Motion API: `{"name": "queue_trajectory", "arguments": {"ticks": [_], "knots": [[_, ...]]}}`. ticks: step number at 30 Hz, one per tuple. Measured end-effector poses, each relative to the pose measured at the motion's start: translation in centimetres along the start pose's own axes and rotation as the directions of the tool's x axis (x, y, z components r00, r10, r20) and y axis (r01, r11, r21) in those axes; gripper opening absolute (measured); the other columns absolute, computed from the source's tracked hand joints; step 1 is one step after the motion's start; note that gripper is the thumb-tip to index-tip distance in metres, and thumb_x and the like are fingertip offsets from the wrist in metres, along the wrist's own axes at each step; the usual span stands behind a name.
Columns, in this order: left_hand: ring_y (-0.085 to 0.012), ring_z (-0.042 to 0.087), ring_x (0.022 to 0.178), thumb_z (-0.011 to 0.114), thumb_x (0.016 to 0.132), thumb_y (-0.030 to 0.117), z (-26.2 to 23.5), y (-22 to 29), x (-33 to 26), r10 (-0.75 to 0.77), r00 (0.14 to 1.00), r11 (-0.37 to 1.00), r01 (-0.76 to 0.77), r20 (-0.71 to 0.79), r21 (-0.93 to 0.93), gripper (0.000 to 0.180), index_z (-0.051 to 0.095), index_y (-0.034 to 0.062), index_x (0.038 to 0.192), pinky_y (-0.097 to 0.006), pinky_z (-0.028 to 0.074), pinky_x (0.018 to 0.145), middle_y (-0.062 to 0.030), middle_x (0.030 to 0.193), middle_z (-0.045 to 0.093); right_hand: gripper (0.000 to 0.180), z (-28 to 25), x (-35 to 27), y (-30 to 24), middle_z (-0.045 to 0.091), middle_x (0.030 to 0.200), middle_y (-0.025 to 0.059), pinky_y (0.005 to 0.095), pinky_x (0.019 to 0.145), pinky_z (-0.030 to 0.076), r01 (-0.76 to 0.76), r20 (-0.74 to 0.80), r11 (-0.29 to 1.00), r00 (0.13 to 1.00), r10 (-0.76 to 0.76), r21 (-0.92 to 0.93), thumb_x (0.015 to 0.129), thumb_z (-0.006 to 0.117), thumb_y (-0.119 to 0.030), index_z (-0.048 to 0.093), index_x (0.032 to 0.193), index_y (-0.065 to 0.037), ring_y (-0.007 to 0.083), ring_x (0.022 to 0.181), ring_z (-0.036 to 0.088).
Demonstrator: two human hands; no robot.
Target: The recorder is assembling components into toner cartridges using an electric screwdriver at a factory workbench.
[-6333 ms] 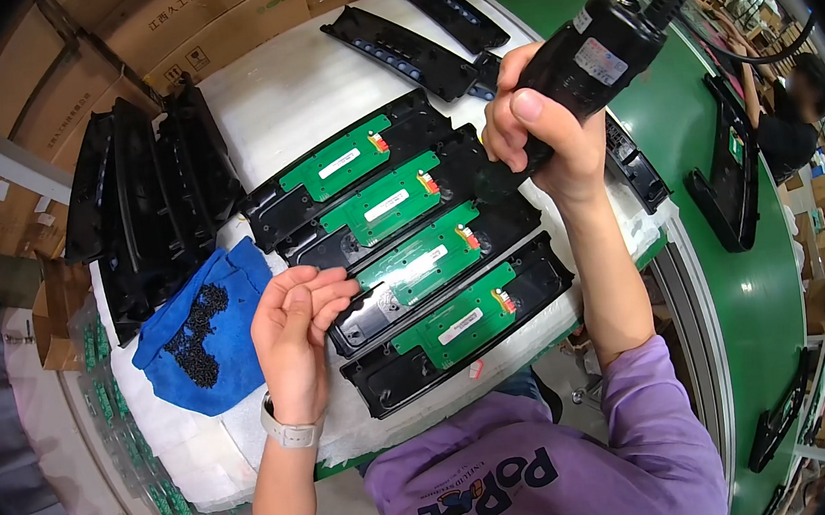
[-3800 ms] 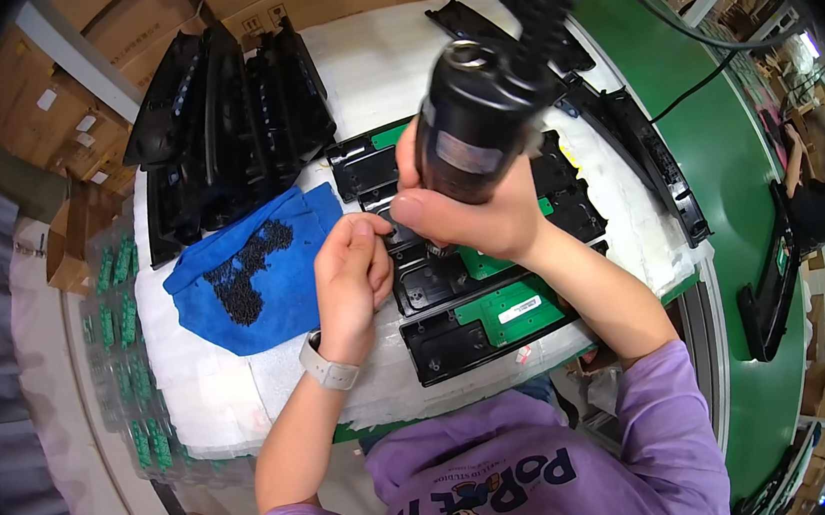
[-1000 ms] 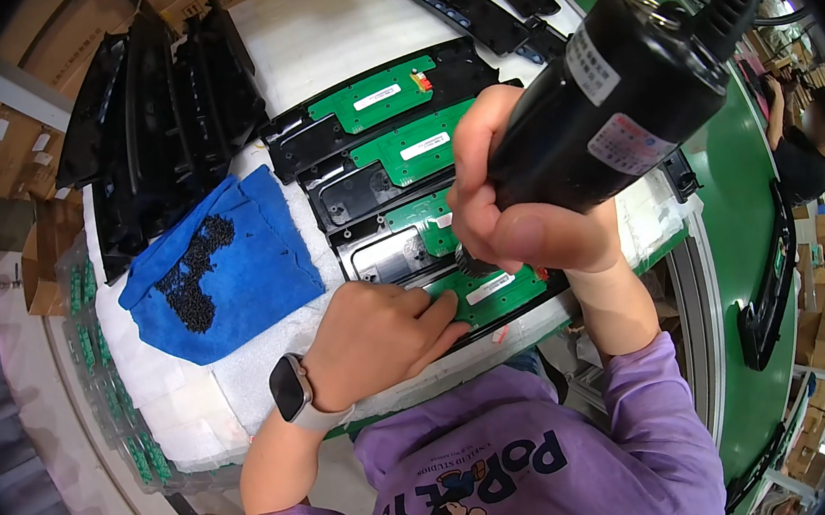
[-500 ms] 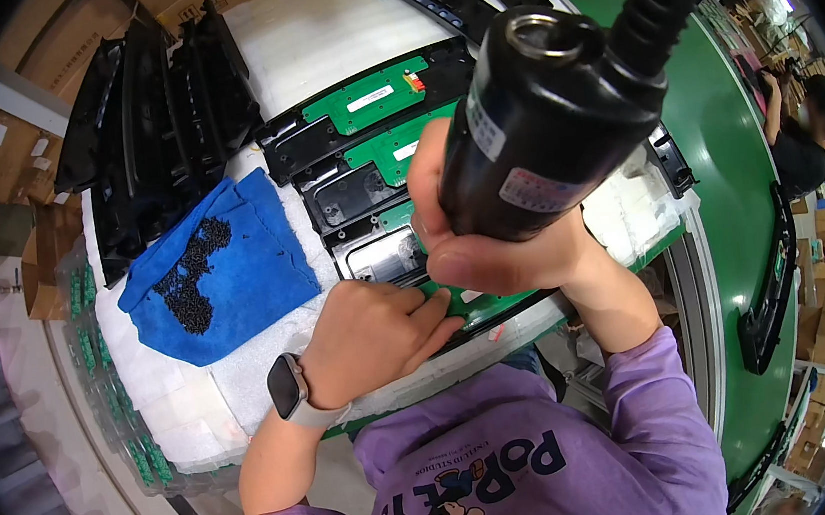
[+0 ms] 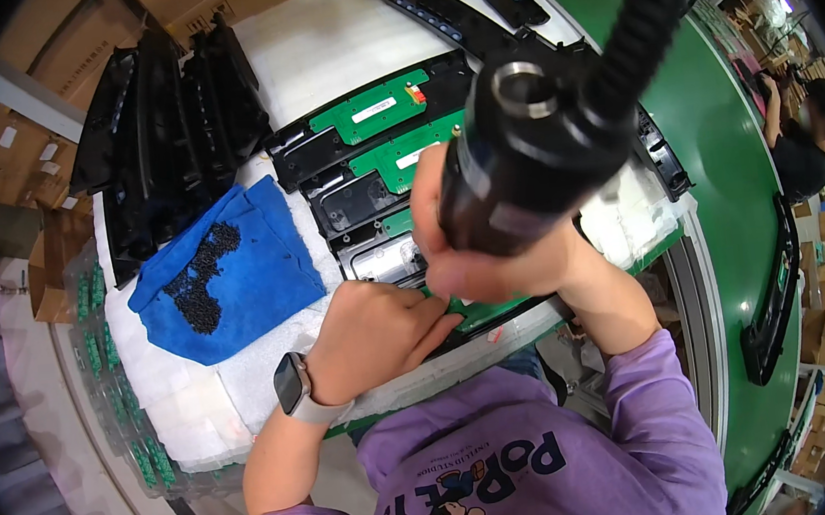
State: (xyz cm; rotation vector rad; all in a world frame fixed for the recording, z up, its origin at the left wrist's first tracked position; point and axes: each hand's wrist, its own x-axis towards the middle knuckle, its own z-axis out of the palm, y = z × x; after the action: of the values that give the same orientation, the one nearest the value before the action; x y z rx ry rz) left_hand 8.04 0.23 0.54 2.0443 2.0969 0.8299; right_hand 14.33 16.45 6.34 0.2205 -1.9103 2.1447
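Note:
My right hand (image 5: 500, 274) is wrapped round a thick black electric screwdriver (image 5: 524, 170), which stands slightly tilted over the nearest panel. A ribbed cable (image 5: 645, 32) runs up from its top. The screwdriver's tip is hidden behind my hand. My left hand (image 5: 372, 330) rests at the near edge of the row, its fingers bent together and touching the nearest green circuit board (image 5: 491, 312). Anything between those fingertips is hidden. Beyond my hands, black plastic panels (image 5: 357, 203) with green boards (image 5: 372, 109) lie side by side.
On the left, a blue cloth (image 5: 277, 262) carries a pile of small black screws (image 5: 199, 308). Black plastic parts (image 5: 158, 133) stand stacked behind it. More black parts (image 5: 432, 14) lie at the far side. A green surface (image 5: 734, 254) runs along the right, where another person (image 5: 803, 141) sits.
The screwdriver has tilted and shifted slightly left and lower, with my right hand still round it. My left hand stays in nearly the same place on the panel. The view has shifted slightly.

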Motion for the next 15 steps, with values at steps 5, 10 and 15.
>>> {"name": "queue_trajectory", "arguments": {"ticks": [5, 10, 15], "knots": [[-0.0247, 0.056, 0.052, 0.057, 0.082, 0.024, -0.9, 0.6, 0.1, -0.060, 0.998, 0.996, 0.058, -0.021, -0.064, 0.018, 0.065, 0.0098, 0.072, -0.033, 0.041, 0.045, -0.0082, 0.061, 0.060, 0.030, 0.2, -0.6, -0.3, 0.052, 0.063, 0.0025, 0.0221, 0.048, 0.041, -0.040, 0.034, 0.997, 0.999, 0.038, 0.073, 0.063, 0.072, -0.008, 0.050, 0.081, -0.001, 0.0094, 0.053, 0.051], [-0.0100, 0.051, 0.056, 0.047, 0.092, 0.019, -1.9, -0.4, -0.3, -0.629, 0.772, 0.375, 0.406, 0.093, -0.833, 0.023, 0.062, 0.0020, 0.087, -0.026, 0.043, 0.054, -0.0053, 0.066, 0.059, 0.036, -0.4, -0.1, -1.0, 0.047, 0.055, -0.0023, 0.0251, 0.041, 0.040, 0.278, 0.067, 0.858, 0.939, -0.338, 0.432, 0.078, 0.069, -0.028, 0.043, 0.092, -0.006, 0.0091, 0.044, 0.048], [-0.0178, 0.054, 0.100, 0.034, 0.097, 0.027, -1.8, 0.0, 0.4, -0.497, 0.855, -0.303, -0.009, 0.150, -0.953, 0.036, 0.045, -0.0029, 0.115, -0.030, 0.044, 0.088, -0.0137, 0.107, 0.055, 0.035, -0.4, 0.1, -0.8, 0.049, 0.059, -0.0025, 0.0275, 0.050, 0.045, 0.521, -0.181, 0.713, 0.847, -0.500, 0.470, 0.084, 0.060, -0.036, 0.042, 0.097, -0.008, 0.0087, 0.042, 0.048]]}}
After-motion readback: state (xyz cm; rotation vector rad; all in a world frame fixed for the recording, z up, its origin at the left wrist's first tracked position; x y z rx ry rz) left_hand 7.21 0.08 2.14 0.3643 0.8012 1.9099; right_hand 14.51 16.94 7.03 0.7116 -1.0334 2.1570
